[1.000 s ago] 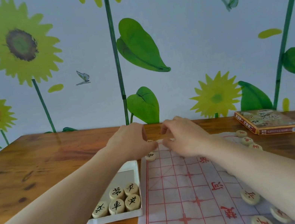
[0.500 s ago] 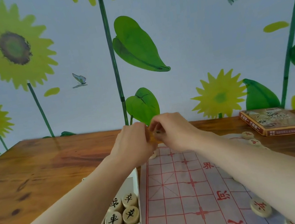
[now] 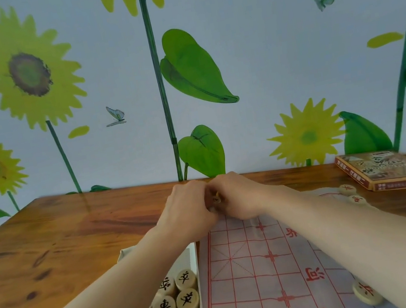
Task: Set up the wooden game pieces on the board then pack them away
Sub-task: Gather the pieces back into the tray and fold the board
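A thin white board sheet with a red grid lies on the wooden table. My left hand and my right hand meet above the board's far left corner, fingers closed together around wooden game pieces that barely show between them. Left of the board, a white tray holds several round pieces with black characters, partly under my left forearm. Red-marked pieces lie along the board's right edge: two at the far end and one close by.
The game's box lid lies flat at the far right of the table, near the sunflower wall. My forearms cross over the tray and the board's right half.
Both hands have lifted off the board's far edge and come together, holding pieces between them. The piece at the board's far left corner is gone from view. The camera has tilted up slightly.
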